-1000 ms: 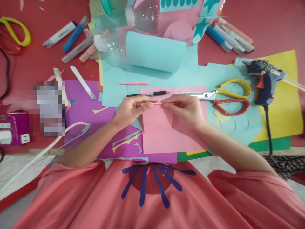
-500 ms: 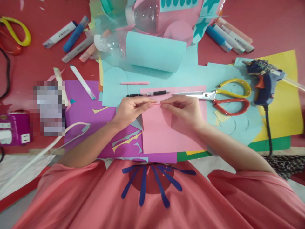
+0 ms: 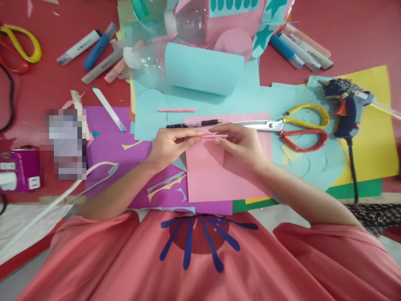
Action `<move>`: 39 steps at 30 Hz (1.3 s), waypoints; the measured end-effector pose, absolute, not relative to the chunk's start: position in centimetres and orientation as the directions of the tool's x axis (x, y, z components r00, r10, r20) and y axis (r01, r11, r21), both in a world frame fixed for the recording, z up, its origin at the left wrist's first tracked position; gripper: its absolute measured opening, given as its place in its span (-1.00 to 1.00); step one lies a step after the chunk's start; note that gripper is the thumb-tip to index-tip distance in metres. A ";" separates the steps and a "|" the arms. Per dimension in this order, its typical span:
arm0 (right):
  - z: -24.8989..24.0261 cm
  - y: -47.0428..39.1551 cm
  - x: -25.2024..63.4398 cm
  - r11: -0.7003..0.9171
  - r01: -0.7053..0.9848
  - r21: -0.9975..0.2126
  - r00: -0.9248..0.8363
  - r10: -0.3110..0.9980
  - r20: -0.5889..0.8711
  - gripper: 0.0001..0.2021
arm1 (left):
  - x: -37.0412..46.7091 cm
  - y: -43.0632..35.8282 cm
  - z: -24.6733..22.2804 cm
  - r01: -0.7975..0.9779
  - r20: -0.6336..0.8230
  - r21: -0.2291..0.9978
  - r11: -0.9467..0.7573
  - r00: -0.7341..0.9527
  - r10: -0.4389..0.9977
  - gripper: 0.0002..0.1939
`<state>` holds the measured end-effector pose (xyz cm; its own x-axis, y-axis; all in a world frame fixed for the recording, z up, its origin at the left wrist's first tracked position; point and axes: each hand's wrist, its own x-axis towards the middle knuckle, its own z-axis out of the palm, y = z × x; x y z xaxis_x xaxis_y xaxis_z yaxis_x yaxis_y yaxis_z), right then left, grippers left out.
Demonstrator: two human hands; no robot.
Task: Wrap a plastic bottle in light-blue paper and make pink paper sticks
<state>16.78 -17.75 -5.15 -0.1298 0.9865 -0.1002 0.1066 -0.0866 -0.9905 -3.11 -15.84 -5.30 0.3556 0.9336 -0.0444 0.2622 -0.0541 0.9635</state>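
A thin pink paper roll (image 3: 214,136) is pinched at its left end by my left hand (image 3: 175,144), thumb against fingers. My right hand (image 3: 242,144) is at the roll's right part, its thumb below and fingers above, spread apart so that the roll shows between them. Under both hands lies a pink paper sheet (image 3: 232,179). Just beyond the fingers rests a black pen (image 3: 197,123), and a second thin pink roll (image 3: 177,110) lies farther back on light blue paper (image 3: 150,125).
Scissors (image 3: 282,125) and a blue glue gun (image 3: 352,104) lie to the right. A bottle wrapped in light blue paper (image 3: 203,69) lies behind the hands. Markers (image 3: 100,45) sit at the back left. Purple paper (image 3: 109,146) and a phone-like blurred object (image 3: 67,144) are at left.
My right fingers have parted from their pinch, and more of the pink paper roll now shows between them. My left hand keeps its grip in nearly the same place.
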 end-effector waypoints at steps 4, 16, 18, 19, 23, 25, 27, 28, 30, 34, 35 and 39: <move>-4.9 -17.7 16.8 -0.094 0.163 -0.982 -0.191 0.974 -0.125 -0.91 | -3.1 -15.9 -5.3 0.288 -0.050 0.956 -0.062 0.363 0.930 -0.83; -4.9 -17.8 16.8 -0.085 0.142 -0.986 -0.184 0.977 -0.111 -0.93 | -3.0 -15.8 -5.4 0.246 -0.080 0.969 -0.030 0.424 0.902 -0.70; -4.9 -17.8 16.8 -0.080 0.127 -0.989 -0.194 0.975 -0.104 -0.93 | -3.0 -15.8 -5.4 0.237 -0.068 0.971 -0.035 0.414 0.908 -0.72; -4.9 -17.8 16.8 -0.083 0.119 -0.989 -0.197 0.975 -0.105 -0.94 | -3.0 -15.8 -5.4 0.232 -0.067 0.972 -0.034 0.411 0.909 -0.74; -4.9 -17.7 16.7 -0.128 0.093 -0.987 -0.208 0.967 -0.145 -0.90 | -3.0 -16.0 -5.3 0.247 -0.088 0.969 -0.013 0.392 0.916 -0.74; -4.9 -17.6 16.7 -0.127 0.112 -0.986 -0.225 0.963 -0.150 -0.89 | -3.0 -16.1 -5.3 0.239 -0.089 0.971 -0.008 0.391 0.916 -0.73; -4.9 -17.6 16.8 -0.102 0.136 -0.985 -0.235 0.963 -0.132 -0.89 | -2.9 -16.1 -5.2 0.224 -0.084 0.975 -0.007 0.396 0.914 -0.74; -4.9 -17.6 16.8 -0.090 0.143 -0.986 -0.235 0.964 -0.122 -0.90 | -2.9 -16.2 -5.2 0.216 -0.078 0.976 -0.011 0.399 0.914 -0.76; -4.9 -17.6 16.9 -0.070 0.138 -0.988 -0.229 0.968 -0.101 -0.91 | -2.9 -16.2 -5.2 0.211 -0.067 0.977 -0.023 0.406 0.911 -0.79; -5.1 -17.7 16.9 -0.049 0.128 -0.991 -0.219 0.973 -0.077 -0.92 | -2.9 -16.0 -5.2 0.217 -0.062 0.975 -0.034 0.424 0.904 -0.76; -5.1 -17.7 16.8 -0.045 0.127 -0.991 -0.220 0.973 -0.073 -0.93 | -2.9 -15.9 -5.2 0.213 -0.062 0.976 -0.035 0.435 0.898 -0.74; -5.2 -17.8 16.8 -0.013 0.125 -0.992 -0.214 0.976 -0.040 -0.94 | -2.9 -15.8 -5.2 0.210 -0.055 0.976 -0.049 0.462 0.885 -0.74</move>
<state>16.76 -17.79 -5.17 -0.2144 0.9759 -0.0396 0.1249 -0.0129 -0.9921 -2.92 -15.83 -5.16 0.4619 0.8852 -0.0550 0.2101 -0.0490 0.9764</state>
